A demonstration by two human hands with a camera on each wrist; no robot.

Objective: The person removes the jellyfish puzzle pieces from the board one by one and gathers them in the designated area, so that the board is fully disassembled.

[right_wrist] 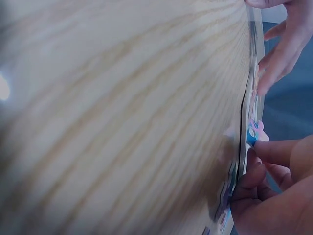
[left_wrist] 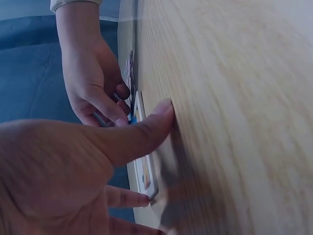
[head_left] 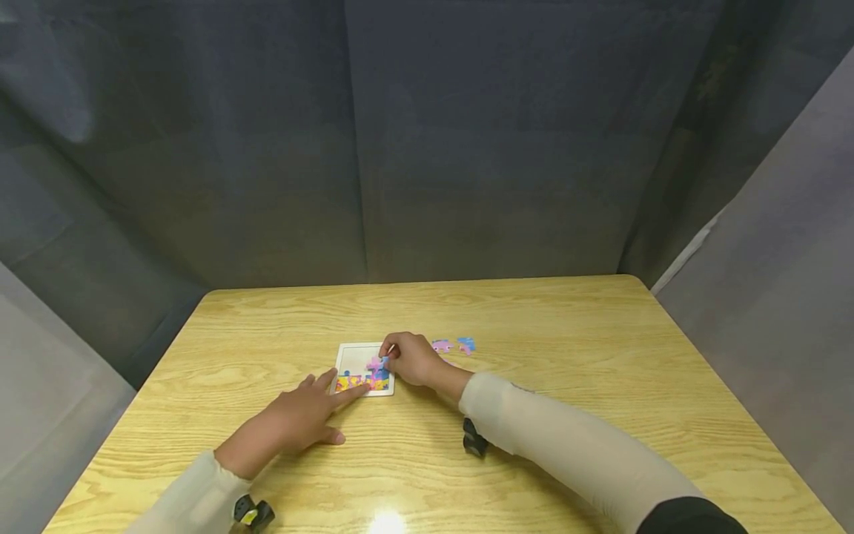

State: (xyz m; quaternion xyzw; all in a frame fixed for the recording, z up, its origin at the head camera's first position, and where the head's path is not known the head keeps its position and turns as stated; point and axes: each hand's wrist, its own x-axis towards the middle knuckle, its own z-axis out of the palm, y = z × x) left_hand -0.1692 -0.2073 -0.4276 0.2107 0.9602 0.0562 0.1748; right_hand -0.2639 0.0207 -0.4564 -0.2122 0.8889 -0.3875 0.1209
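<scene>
A small square jigsaw tray (head_left: 391, 390) with a white border lies on the table, its lower part filled with yellow, pink and blue pieces (head_left: 353, 383). My right hand (head_left: 415, 360) pinches a pink-and-blue puzzle piece (right_wrist: 255, 132) between thumb and fingers, at the tray's right side. In the right wrist view that piece stands tilted up from the tray. My left hand (head_left: 303, 414) is spread out, with outstretched fingertips resting on the tray's left and lower border and over the bottom row of pieces. Its thumb (left_wrist: 151, 127) points away from the tray, close over the tabletop.
Several loose puzzle pieces (head_left: 465, 345) lie on the wooden table (head_left: 567, 334) just beyond and to the right of my right hand, partly hidden by it. Dark grey cloth (head_left: 494, 148) hangs behind the table's far edge, with paler cloth at both sides.
</scene>
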